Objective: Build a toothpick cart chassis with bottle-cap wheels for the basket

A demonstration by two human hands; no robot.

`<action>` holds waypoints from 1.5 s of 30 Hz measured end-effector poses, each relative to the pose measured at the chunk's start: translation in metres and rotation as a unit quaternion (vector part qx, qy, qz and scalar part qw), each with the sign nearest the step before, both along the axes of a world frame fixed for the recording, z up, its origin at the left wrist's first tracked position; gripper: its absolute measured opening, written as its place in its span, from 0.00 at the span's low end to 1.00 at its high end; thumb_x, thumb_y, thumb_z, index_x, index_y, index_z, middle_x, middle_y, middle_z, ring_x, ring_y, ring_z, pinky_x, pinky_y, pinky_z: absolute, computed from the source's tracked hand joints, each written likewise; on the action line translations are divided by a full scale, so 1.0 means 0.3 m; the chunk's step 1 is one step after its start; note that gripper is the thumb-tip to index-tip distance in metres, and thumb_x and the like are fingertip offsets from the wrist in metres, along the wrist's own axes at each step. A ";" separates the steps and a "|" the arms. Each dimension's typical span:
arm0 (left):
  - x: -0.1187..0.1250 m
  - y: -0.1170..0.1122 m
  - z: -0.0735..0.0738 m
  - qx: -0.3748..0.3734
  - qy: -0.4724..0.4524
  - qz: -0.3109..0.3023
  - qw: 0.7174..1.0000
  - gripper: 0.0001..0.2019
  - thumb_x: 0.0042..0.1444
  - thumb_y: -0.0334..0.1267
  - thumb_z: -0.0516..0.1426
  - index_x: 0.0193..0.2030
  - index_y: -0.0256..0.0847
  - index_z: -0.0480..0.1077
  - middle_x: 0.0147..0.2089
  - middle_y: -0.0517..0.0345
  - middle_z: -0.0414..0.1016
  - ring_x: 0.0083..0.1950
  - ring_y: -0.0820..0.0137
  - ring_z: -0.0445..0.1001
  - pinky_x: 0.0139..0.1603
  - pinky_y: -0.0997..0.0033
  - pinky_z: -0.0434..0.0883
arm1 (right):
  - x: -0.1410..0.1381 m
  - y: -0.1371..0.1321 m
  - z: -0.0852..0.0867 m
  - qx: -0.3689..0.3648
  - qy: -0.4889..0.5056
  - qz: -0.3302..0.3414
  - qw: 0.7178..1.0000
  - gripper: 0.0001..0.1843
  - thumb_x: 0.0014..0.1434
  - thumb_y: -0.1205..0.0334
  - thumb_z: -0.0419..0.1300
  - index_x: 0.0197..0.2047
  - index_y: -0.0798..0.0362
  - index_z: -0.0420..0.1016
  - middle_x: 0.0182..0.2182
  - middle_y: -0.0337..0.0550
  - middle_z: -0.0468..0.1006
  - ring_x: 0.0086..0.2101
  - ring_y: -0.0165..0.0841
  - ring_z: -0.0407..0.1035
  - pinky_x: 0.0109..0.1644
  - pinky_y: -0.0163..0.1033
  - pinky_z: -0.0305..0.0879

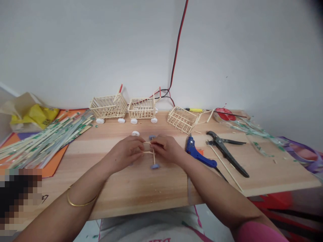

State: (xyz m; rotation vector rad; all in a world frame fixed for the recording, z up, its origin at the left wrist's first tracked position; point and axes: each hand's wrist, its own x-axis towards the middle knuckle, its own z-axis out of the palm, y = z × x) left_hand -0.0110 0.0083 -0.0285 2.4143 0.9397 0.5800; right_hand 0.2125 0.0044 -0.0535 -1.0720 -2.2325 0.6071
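A small wheeled frame of thin wooden sticks point(154, 158) lies on the table between my hands. Its near right wheel point(155, 166) and far right wheel point(151, 137) look bluish; a white wheel point(135, 133) shows beyond my left fingers. My left hand point(128, 150) is closed, pinching the left part of the frame. With thumb and fingertips together, my right hand point(167, 146) grips the frame near its right axle. My fingers cover part of the joints. A blue glue gun point(198, 153) lies just right of my right hand.
Behind stand two wheeled stick carts point(108, 107), point(142, 109); a stick basket point(183, 119) lies tilted. Pliers point(227, 151) and a loose stick point(225, 166) are at right, near plastic wrappers point(257, 132). Many packaged sticks point(58, 134) cover the left side. A cable point(178, 43) hangs down the wall.
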 end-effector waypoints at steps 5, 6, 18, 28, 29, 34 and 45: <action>0.000 0.000 0.002 -0.010 -0.001 0.007 1.000 0.06 0.58 0.38 0.56 0.37 0.41 0.73 0.48 0.52 0.74 0.53 0.63 0.71 0.53 0.62 0.68 | -0.005 0.000 0.000 -0.003 0.010 -0.003 1.000 0.06 0.61 0.67 0.57 0.34 0.54 0.75 0.27 0.41 0.75 0.30 0.31 0.67 0.36 0.34 0.58; 0.000 0.000 0.004 -0.012 -0.001 0.002 1.000 0.06 0.58 0.38 0.55 0.37 0.41 0.74 0.49 0.52 0.74 0.53 0.63 0.71 0.53 0.62 0.68 | -0.006 0.000 0.000 -0.003 0.010 -0.004 1.000 0.06 0.61 0.67 0.57 0.33 0.54 0.75 0.27 0.41 0.75 0.30 0.31 0.67 0.36 0.34 0.58; -0.002 0.000 0.001 -0.002 -0.001 0.001 1.000 0.07 0.58 0.37 0.55 0.35 0.42 0.75 0.50 0.50 0.74 0.53 0.62 0.71 0.53 0.61 0.69 | -0.008 -0.002 0.000 -0.015 0.006 -0.012 1.000 0.07 0.61 0.67 0.56 0.33 0.53 0.74 0.27 0.40 0.76 0.31 0.31 0.68 0.37 0.35 0.59; 0.002 -0.004 -0.009 -0.008 0.000 0.016 1.000 0.04 0.55 0.38 0.58 0.34 0.41 0.71 0.53 0.50 0.73 0.54 0.61 0.70 0.54 0.59 0.68 | -0.010 -0.009 0.009 -0.007 0.009 -0.024 1.000 0.03 0.59 0.67 0.58 0.34 0.54 0.74 0.26 0.39 0.74 0.29 0.30 0.66 0.35 0.34 0.58; 0.003 -0.004 -0.010 -0.010 0.001 0.017 1.000 0.04 0.54 0.38 0.59 0.34 0.41 0.71 0.53 0.51 0.73 0.54 0.61 0.71 0.54 0.59 0.68 | -0.011 -0.009 0.008 -0.003 0.009 -0.029 1.000 0.03 0.58 0.66 0.59 0.34 0.54 0.74 0.26 0.40 0.74 0.29 0.30 0.66 0.34 0.34 0.58; 0.005 -0.005 0.003 -0.021 -0.023 0.041 0.999 0.10 0.51 0.44 0.61 0.32 0.41 0.68 0.54 0.50 0.72 0.56 0.60 0.70 0.55 0.57 0.68 | -0.006 -0.015 0.008 -0.026 0.016 -0.047 0.998 0.04 0.56 0.64 0.61 0.36 0.54 0.74 0.29 0.41 0.75 0.28 0.28 0.67 0.33 0.33 0.60; -0.034 -0.021 0.073 0.145 -0.258 0.358 0.886 0.20 0.63 0.46 0.49 0.20 0.41 0.61 0.20 0.64 0.61 0.25 0.73 0.64 0.30 0.72 0.62 | 0.079 -0.042 0.124 0.042 0.099 -0.178 0.978 0.12 0.61 0.55 0.56 0.31 0.54 0.73 0.22 0.37 0.70 0.23 0.27 0.60 0.28 0.33 0.57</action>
